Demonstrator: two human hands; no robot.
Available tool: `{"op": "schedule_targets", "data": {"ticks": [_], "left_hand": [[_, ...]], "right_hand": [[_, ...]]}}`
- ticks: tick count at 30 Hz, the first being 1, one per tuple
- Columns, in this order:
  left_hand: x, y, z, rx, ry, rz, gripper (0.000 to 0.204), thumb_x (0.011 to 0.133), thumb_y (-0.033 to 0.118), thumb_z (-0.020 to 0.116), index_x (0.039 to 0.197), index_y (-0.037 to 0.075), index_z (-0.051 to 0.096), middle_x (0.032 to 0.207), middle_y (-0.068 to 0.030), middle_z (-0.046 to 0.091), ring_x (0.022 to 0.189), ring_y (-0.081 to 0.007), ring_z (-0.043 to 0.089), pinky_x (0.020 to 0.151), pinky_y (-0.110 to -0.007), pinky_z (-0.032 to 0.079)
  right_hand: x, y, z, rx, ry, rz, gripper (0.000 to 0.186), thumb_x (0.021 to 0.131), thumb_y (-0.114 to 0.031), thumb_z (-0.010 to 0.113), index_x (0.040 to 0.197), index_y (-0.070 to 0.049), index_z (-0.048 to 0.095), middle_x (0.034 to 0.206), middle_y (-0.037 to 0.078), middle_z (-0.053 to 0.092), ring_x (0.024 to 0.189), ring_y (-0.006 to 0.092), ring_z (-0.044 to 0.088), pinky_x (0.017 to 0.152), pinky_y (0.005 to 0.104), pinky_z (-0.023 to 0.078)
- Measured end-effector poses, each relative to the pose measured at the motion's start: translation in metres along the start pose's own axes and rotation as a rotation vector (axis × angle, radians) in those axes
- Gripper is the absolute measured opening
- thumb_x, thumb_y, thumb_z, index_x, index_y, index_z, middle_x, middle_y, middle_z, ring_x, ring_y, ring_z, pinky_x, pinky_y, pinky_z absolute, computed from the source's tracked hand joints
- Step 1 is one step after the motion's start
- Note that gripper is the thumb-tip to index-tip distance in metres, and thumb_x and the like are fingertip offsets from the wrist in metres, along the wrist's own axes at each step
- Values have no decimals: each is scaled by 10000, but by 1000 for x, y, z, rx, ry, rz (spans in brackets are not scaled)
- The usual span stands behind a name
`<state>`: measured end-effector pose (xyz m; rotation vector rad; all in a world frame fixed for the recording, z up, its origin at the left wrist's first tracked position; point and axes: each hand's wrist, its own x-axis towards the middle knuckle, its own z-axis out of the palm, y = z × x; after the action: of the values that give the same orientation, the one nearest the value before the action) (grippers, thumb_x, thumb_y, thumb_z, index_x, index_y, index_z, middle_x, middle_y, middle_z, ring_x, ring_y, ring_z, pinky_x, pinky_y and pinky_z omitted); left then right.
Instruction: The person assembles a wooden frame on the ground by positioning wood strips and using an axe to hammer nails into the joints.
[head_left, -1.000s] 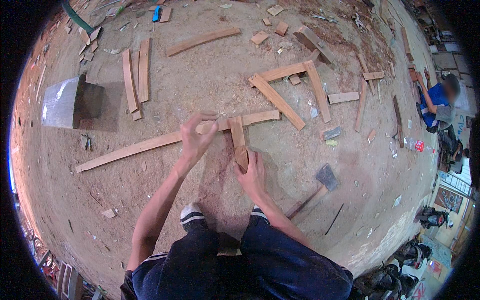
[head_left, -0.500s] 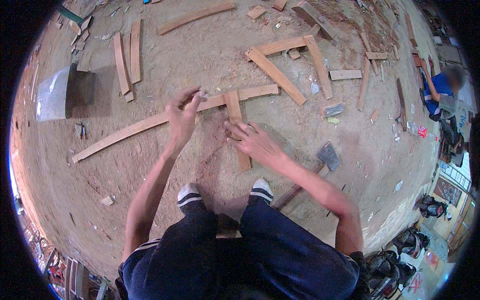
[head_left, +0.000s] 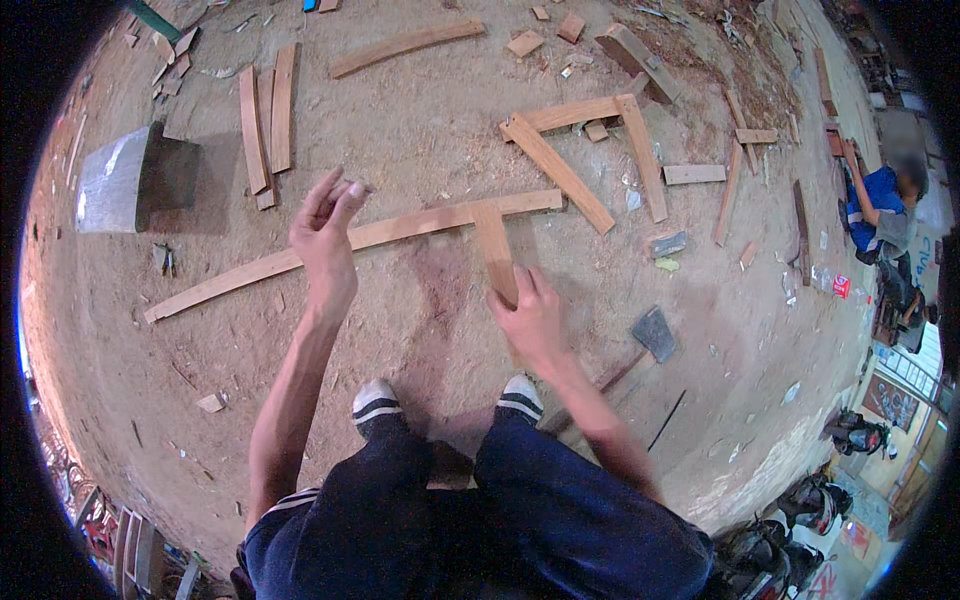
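A long wooden strip (head_left: 405,228) lies across the dirt floor in front of my feet. The end of a shorter board (head_left: 493,240) meets it towards its right end, forming a T. My right hand (head_left: 535,315) grips the near part of that board, fingers wrapped over its sides. Raised above the long strip, left of the joint, is my left hand (head_left: 328,225), its fingers pinched together. Something small and dark shows at those fingertips, too small to name. A hammer-like tool with a broad dark head (head_left: 654,334) lies right of my right hand, its handle partly behind my forearm.
Nailed boards (head_left: 560,175) form an angular frame at the far right. Loose strips (head_left: 284,105) lie at the far left, near a grey metal-like block (head_left: 110,185). Pliers (head_left: 164,260) rest below the block. Another person (head_left: 880,190) sits at the right edge.
My right hand has gone from hovering with loose fingers to gripping the short board, lower down. The left hand has moved left, away from the joint. The short board sits slightly further right.
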<state>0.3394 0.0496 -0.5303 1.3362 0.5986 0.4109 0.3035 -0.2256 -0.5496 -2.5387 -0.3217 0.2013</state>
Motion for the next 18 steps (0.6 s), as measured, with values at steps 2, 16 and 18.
{"op": "schedule_targets", "data": {"ticks": [2,16,18], "left_hand": [[-5,-1,12,76,-21,-65,328,898,123,760,1173,-44,694,1056,-112,731,951,-154,683,906,-286,529],[-18,-35,51,455,-380,37,176,869,75,741,1025,-2,765,946,-85,754,876,-153,675,790,-301,536],[-18,-40,53,495,-378,107,162,872,66,733,1014,-5,767,965,-92,757,882,-153,677,784,-306,543]], "right_hand": [[-3,-1,15,46,40,47,464,822,-275,780,1144,28,641,1027,243,652,859,430,682,727,484,570],[9,-3,26,47,-34,153,564,839,-311,764,1254,23,579,993,267,661,812,443,698,671,509,578],[6,-1,29,-27,-65,154,524,829,-303,764,1212,9,588,993,262,659,819,441,694,668,513,575]]}}
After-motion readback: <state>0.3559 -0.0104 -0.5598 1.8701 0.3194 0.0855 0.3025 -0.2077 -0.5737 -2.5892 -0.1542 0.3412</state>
